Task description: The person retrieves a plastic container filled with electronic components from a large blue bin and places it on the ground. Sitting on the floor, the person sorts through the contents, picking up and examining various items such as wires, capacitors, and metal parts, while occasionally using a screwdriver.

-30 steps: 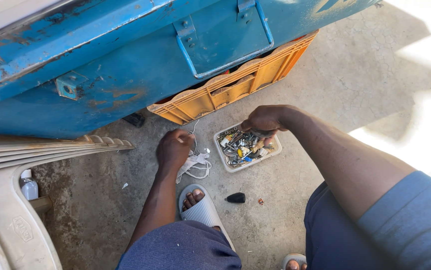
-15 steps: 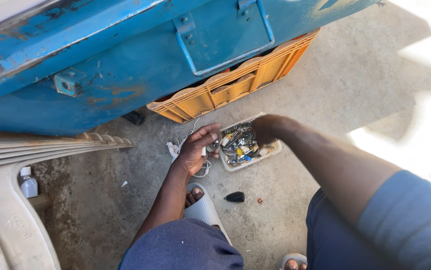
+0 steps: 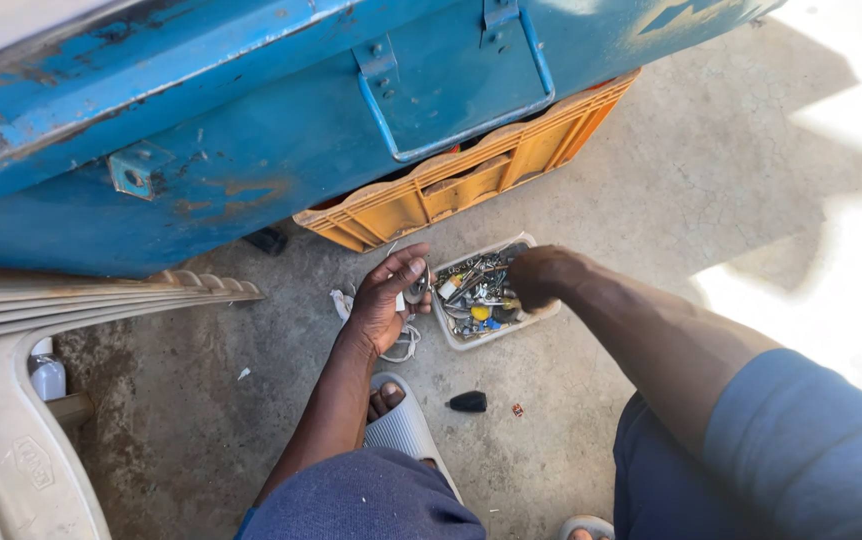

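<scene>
A small white tray [image 3: 448, 327] full of mixed small metal and coloured parts sits on the concrete floor. My right hand [image 3: 539, 276] reaches into the tray from the right, fingers curled down among the parts; what it grips is hidden. My left hand [image 3: 388, 300] hovers palm-up just left of the tray, fingers spread, with a small pale piece resting near the fingers. Under this hand lies a white cord or cloth bundle [image 3: 343, 302].
An orange plastic crate [image 3: 471, 185] sticks out from beneath a worn blue metal body [image 3: 251, 120]. Stacked beige plastic chairs [image 3: 11, 400] stand at the left with a small bottle [image 3: 48, 376]. A small black object [image 3: 468, 402] lies near my grey sandal [image 3: 406, 430].
My left hand moved right from the white bundle and turned palm-up beside the tray. My right hand shifted from the tray's far edge down into its contents.
</scene>
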